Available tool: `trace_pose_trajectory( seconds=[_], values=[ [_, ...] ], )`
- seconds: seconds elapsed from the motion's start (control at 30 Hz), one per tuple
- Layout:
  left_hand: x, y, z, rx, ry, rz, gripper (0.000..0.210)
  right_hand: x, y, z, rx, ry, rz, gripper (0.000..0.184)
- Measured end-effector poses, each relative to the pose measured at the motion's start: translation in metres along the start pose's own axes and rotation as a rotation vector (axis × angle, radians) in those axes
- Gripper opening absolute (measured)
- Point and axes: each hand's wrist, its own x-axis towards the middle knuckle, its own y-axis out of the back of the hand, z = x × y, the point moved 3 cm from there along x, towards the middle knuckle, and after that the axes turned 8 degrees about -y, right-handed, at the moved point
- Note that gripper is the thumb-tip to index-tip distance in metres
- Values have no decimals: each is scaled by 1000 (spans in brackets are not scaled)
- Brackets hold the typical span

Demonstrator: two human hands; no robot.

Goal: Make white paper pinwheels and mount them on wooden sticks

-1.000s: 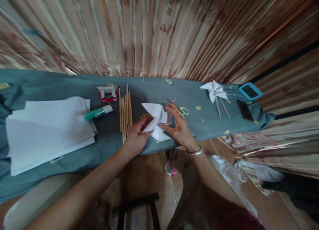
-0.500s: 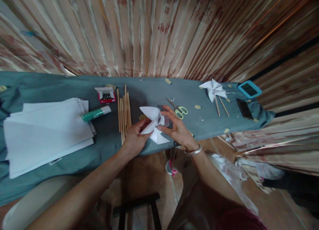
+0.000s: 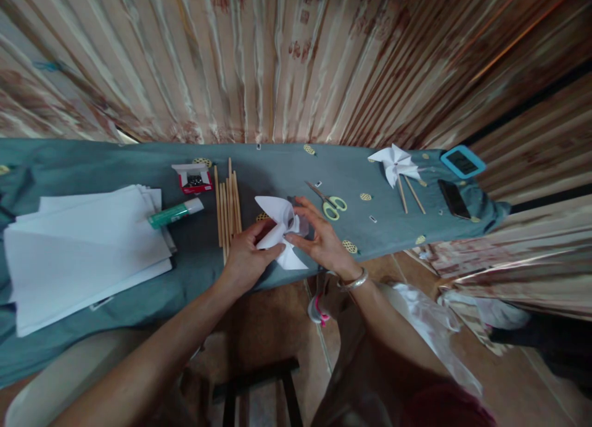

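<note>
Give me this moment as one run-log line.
left hand: holds white paper pinwheel | right hand: also holds it, thumb near centre | near left: wooden sticks | near right: green-handled scissors

My left hand point(image 3: 252, 254) and right hand point(image 3: 326, 239) are both bare, and so are my forearms. On my right wrist I wear a shiny silver-coloured bangle point(image 3: 354, 281), a smooth, rounded band. Dark maroon cloth point(image 3: 446, 405) shows at the lower right of the frame; I can't tell whether it's my sleeve or the front of my top. My trousers point(image 3: 74, 368) look pale beige in the lower left and a shadowed brownish tone right of the bottom centre.
</note>
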Motion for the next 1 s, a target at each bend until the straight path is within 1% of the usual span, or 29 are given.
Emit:
trace_pose_trajectory(
  seconds=[0.13, 0.3, 0.43, 0.6, 0.8, 0.9, 1.0],
  values=[
    [0, 0, 2, -14, 25, 6, 44, 0, -1, 0, 18, 5, 8, 43],
    [1, 4, 1, 64, -18, 51, 33, 0, -6, 0, 41, -1, 5, 42],
    [4, 8, 0, 83, -28, 64, 36, 0, -9, -4, 21, -1, 17, 40],
    [5, 11, 2, 141, -39, 78, 32, 1, -11, -9, 24, 13, 17, 37],
    [5, 11, 6, 131, -23, 98, 33, 1, -11, -12, 54, 29, 5, 37],
    [5, 12, 3, 106, -12, 109, 34, 1, -10, -12, 83, 42, -18, 37],
    [5, 13, -2, 86, 1, 108, 37, 1, -8, -11, 160, 54, -35, 32]
  ],
)
